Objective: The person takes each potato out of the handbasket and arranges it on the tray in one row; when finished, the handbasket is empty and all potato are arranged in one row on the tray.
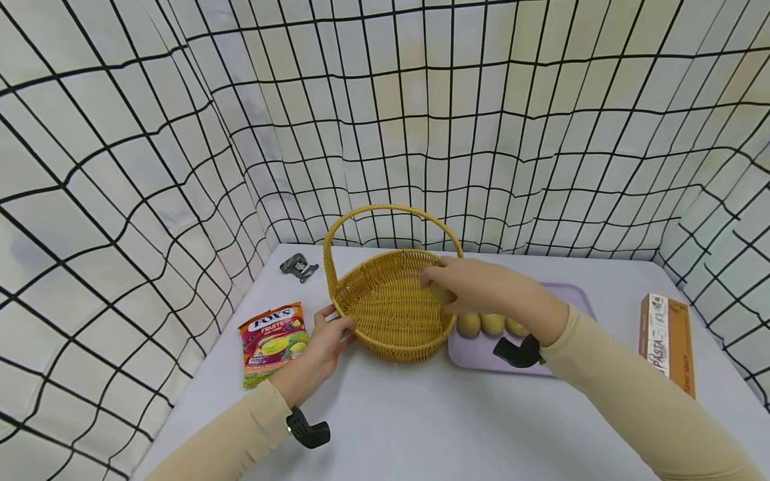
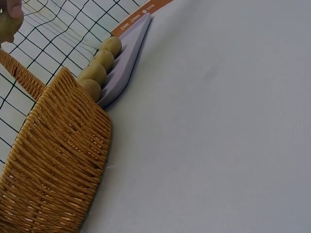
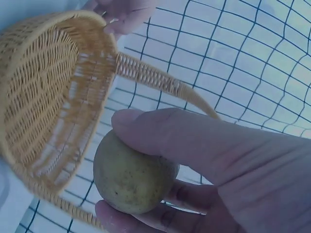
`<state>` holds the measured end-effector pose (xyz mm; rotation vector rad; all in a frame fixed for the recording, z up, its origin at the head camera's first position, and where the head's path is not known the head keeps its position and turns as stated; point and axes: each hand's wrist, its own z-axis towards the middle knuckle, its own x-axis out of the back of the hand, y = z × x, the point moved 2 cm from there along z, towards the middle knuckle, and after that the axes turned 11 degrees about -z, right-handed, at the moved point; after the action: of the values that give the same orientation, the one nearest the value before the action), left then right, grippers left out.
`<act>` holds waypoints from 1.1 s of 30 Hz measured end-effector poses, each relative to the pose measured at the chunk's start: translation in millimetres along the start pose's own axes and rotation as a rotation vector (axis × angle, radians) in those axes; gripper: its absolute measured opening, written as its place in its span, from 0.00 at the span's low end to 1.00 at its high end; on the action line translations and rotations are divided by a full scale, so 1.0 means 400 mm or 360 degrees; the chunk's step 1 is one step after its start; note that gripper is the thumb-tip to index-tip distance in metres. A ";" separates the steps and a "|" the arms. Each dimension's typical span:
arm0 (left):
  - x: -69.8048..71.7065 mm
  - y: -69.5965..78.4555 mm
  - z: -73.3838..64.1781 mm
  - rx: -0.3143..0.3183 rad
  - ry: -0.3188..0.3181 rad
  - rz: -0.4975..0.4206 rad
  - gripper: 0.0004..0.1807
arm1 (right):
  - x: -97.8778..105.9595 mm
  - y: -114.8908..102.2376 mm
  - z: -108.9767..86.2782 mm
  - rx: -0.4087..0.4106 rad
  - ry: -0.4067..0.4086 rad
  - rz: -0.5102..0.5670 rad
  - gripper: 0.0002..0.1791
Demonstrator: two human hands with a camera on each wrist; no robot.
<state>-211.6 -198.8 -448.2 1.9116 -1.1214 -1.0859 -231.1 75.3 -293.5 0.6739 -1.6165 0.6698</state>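
Observation:
A yellow-brown wicker basket (image 1: 388,310) with a tall hoop handle stands on the table, nothing lying inside. My left hand (image 1: 329,339) grips its left rim, the thumb on the rim. Over the basket's right side, my right hand (image 1: 478,284) holds a round, speckled olive-yellow fruit (image 3: 133,177) between thumb and fingers. Several similar round fruits (image 2: 94,74) sit in a row on a pale purple tray (image 1: 481,357) right beside the basket, partly hidden by the right forearm in the head view.
Left of the basket lies a red FOX'S fruit candy bag (image 1: 275,342), with a small dark patterned object (image 1: 299,266) behind it. An orange and white pasta box (image 1: 668,344) stands at the right. Black netting (image 1: 421,133) encloses the white table (image 1: 421,414) at the back and sides.

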 end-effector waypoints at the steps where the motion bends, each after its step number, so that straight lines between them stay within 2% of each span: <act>1: 0.001 0.000 -0.001 0.0001 0.0003 0.0003 0.48 | 0.003 0.005 -0.016 -0.0011 0.0011 -0.0002 0.24; 8: 0.000 0.003 -0.003 0.0006 0.0003 0.0022 0.48 | 0.003 0.063 -0.125 -0.0113 0.0020 -0.0026 0.23; 14: 0.002 0.000 -0.001 0.0004 0.0017 0.0021 0.48 | -0.033 0.151 -0.213 -0.0251 0.0011 -0.0007 0.24; 24: 0.003 0.006 -0.004 0.0004 0.0026 0.0023 0.49 | -0.159 0.340 -0.291 -0.0309 -0.0026 0.0119 0.24; 33: 0.001 0.002 -0.003 0.0002 0.0016 0.0021 0.49 | -0.305 0.469 -0.326 -0.0536 -0.0092 0.0344 0.23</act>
<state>-210.9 -199.4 -447.1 1.9058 -1.1278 -1.0677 -268.9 304.7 -407.4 0.2774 -1.8186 0.5176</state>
